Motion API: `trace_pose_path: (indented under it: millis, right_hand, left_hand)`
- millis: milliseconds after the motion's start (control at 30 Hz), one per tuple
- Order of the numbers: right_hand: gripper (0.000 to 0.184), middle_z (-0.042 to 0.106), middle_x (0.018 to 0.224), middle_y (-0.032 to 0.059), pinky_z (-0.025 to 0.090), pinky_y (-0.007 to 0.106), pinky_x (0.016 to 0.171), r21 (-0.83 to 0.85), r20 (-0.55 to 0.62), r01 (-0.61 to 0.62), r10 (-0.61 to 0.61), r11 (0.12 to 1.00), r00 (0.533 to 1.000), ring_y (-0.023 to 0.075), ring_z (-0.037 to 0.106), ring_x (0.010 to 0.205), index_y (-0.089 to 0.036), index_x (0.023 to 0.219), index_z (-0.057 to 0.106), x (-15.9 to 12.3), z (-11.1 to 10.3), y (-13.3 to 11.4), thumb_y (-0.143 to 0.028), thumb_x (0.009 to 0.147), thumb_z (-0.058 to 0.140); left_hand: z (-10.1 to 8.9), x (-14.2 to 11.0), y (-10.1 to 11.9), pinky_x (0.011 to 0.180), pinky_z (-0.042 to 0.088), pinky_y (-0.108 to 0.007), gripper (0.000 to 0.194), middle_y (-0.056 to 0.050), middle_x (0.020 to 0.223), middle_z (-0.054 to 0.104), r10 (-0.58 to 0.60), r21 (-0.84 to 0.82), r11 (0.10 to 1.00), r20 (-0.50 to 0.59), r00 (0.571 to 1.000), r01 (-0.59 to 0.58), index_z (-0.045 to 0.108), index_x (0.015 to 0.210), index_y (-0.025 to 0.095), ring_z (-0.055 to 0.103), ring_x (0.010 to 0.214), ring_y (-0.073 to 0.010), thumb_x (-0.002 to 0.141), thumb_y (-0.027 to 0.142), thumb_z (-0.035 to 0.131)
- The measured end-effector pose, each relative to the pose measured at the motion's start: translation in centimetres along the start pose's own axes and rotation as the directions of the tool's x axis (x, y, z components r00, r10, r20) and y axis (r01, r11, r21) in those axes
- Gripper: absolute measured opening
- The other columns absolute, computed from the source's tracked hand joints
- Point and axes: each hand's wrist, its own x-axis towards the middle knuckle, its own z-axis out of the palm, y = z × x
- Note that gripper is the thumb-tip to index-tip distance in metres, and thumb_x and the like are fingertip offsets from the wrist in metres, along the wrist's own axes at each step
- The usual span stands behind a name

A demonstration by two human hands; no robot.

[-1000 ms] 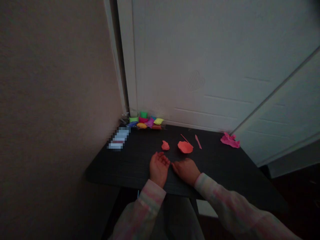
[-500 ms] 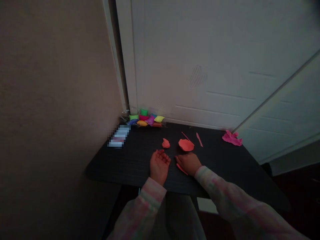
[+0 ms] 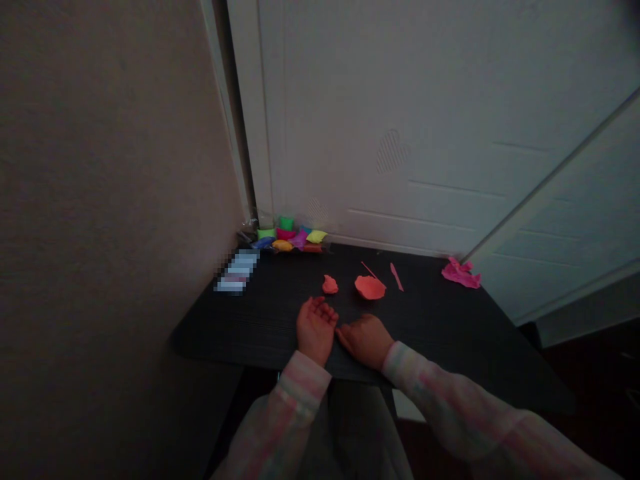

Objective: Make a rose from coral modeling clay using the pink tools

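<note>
My left hand [image 3: 316,330] rests palm up over the dark table, fingers apart and loosely curled, with nothing visible in it. Just right of it is my right hand [image 3: 367,340], back upward and fingers folded in, its fingertips close to the left palm. Whatever those fingers hold is hidden under the hand. Beyond the left fingertips lies a small lump of orange-red modelling clay [image 3: 330,285]. A shallow bowl shape of the same clay [image 3: 370,287] sits past my right hand. Behind it lie a thin pink stick [image 3: 370,271] and a pink plastic knife [image 3: 397,277].
Several colourful clay packets [image 3: 285,239] lie at the table's back left. A blurred light sheet or phone [image 3: 239,271] is at the left edge. Crumpled pink wrapping [image 3: 461,273] lies at the back right. A white panelled door [image 3: 350,133] stands behind the black table [image 3: 240,327].
My right hand has moved slightly left and down, closer to my left hand. The pink strip seen under it before is now out of sight. The view has shifted slightly.
</note>
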Motion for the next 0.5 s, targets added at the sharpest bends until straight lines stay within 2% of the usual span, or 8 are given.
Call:
trace_pose_path:
  millis: [167, 333, 500]
  right_hand:
    - [0.032, 0.062, 0.067, 0.0071, 0.03, 0.024, 0.052, -0.04, 0.033, -0.026, 0.027, 0.999, 0.999, 0.0145, 0.056, 0.057, -0.016, 0.074, 0.057, 0.18, -0.1, 0.26, -0.03, 0.081, 0.029]
    - [0.035, 0.062, 0.063, 0.0059, 0.031, 0.025, 0.055, -0.011, 0.017, 0.018, -0.017, 1.0, 1.0, 0.0136, 0.056, 0.057, -0.017, 0.068, 0.057, 0.01, -0.01, -0.26, -0.027, 0.082, 0.026]
    - [0.028, 0.062, 0.069, 0.0071, 0.031, 0.024, 0.051, -0.047, 0.033, -0.032, 0.034, 0.998, 0.999, 0.0157, 0.056, 0.058, -0.016, 0.081, 0.057, 0.11, 0.06, -0.07, -0.035, 0.078, 0.036]
  left_hand:
    - [-0.03, -0.07, 0.03, 0.05, 0.037, -0.023, 0.017, 0.0, 0.054, 0.045, 0.004, -0.019, 1.0, 0.014, 1.0, -0.004, 0.053, 0.065, 0.013, 0.045, 0.05, -0.0097, 0.068, 0.028, 0.045]
    - [-0.03, -0.05, 0.02, 0.049, 0.036, -0.023, 0.017, 0.0, 0.053, 0.044, 0.014, -0.011, 1.0, 0.013, 1.0, -0.013, 0.052, 0.064, 0.013, 0.044, 0.049, -0.0095, 0.068, 0.028, 0.045]
    - [0.01, 0.05, 0.06, 0.051, 0.037, -0.024, 0.018, -0.001, 0.054, 0.046, 0.029, -0.014, 0.999, -0.007, 1.0, -0.029, 0.053, 0.064, 0.013, 0.046, 0.052, -0.0101, 0.069, 0.028, 0.044]
